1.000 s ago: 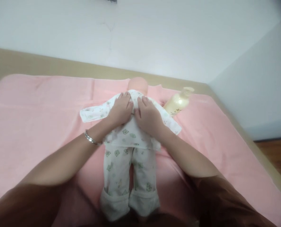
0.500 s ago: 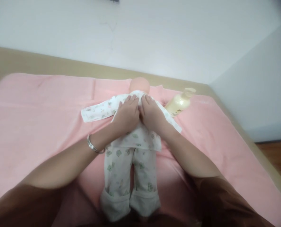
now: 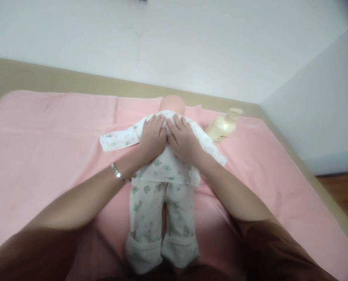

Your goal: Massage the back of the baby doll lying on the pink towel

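A baby doll point(image 3: 172, 104) lies on a pink blanket point(image 3: 45, 148), dressed in a white printed top point(image 3: 165, 168) and matching trousers point(image 3: 162, 218), its head pointing away from me. My left hand point(image 3: 152, 136) and my right hand point(image 3: 183, 139) lie flat side by side on the doll's upper body, fingers spread on the cloth just below the head. A silver bangle point(image 3: 119, 174) circles my left wrist. One empty sleeve point(image 3: 118, 139) of the top stretches out to the left.
A cream pump bottle point(image 3: 224, 125) lies on its side to the right of the doll. The blanket covers a bed with a tan edge point(image 3: 74, 84) against a white wall. Wooden floor point(image 3: 340, 191) shows at the right.
Both hands have slid slightly over the doll's upper body, together towards the head and then a little back and apart. The doll and bottle have stayed put.
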`<state>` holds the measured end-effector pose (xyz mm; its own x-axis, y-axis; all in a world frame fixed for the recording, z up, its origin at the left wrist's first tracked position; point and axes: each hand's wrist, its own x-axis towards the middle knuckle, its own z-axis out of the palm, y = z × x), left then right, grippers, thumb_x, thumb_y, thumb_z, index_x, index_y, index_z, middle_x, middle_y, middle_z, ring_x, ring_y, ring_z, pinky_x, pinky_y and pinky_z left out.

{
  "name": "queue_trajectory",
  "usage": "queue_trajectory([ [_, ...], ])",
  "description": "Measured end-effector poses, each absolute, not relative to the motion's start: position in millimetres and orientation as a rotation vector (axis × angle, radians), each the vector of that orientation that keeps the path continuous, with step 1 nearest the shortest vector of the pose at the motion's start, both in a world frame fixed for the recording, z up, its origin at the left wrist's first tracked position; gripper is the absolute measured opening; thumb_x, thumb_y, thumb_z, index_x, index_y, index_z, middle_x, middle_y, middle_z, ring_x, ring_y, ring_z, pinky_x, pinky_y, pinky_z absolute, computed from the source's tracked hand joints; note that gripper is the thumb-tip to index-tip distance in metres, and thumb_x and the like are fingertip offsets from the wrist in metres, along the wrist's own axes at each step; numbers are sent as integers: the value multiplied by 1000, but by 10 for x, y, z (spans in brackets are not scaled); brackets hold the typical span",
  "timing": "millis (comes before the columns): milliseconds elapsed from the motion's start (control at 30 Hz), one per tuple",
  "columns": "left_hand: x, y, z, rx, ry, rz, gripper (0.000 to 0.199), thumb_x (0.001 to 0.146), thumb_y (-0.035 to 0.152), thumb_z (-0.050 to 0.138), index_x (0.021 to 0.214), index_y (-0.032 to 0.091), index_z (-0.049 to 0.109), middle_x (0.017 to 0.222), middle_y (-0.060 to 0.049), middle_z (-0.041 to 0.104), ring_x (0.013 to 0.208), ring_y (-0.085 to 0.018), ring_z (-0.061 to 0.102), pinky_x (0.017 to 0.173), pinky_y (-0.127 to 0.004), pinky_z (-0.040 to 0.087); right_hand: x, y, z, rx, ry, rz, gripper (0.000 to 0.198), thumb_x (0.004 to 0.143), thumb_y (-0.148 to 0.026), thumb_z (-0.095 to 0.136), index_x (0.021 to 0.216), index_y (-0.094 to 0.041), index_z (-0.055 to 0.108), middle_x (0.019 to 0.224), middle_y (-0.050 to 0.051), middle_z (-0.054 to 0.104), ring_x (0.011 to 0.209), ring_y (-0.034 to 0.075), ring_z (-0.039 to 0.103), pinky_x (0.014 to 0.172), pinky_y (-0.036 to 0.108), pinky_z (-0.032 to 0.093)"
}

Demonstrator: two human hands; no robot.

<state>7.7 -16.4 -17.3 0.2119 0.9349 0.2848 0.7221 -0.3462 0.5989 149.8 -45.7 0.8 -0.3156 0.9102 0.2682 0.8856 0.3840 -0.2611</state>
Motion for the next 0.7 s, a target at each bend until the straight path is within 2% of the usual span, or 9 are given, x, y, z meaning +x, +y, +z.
queue_trajectory([
  [133, 65, -158, -161, 2175, 1545, 880, 57, 93, 23, 28, 143, 9, 52, 155, -13, 48, 150, -28, 36, 130, -52, 24, 1534, -495, 92, -1446, -2213, 133, 54, 99, -24, 34, 148, -7, 49, 160, 19, 38, 153, 36, 28, 123, 61, 30],
  [267, 58, -166, -159, 2166, 1560, 873, 57, 93, 25, 29, 144, 11, 52, 155, -12, 49, 150, -28, 37, 130, -51, 24, 1537, -544, 150, -1362, -2098, 8, 55, 97, -20, 35, 151, -13, 44, 162, 14, 36, 156, 29, 25, 125, 56, 30],
  [533, 57, -154, -202, 2169, 1525, 949, 54, 93, 25, 31, 139, 12, 56, 152, -11, 52, 147, -27, 40, 129, -51, 26, 1442, -522, -16, -1505, -2197, 97, 49, 100, -23, 34, 145, -11, 52, 159, 18, 41, 152, 35, 32, 122, 63, 28],
  [700, 48, -159, -200, 2184, 1516, 956, 52, 94, 26, 31, 138, 18, 56, 151, -8, 54, 145, -26, 43, 128, -51, 27, 1480, -594, 136, -1352, -2128, 92, 52, 96, -19, 38, 146, -11, 51, 161, 16, 39, 154, 30, 30, 124, 55, 33],
])
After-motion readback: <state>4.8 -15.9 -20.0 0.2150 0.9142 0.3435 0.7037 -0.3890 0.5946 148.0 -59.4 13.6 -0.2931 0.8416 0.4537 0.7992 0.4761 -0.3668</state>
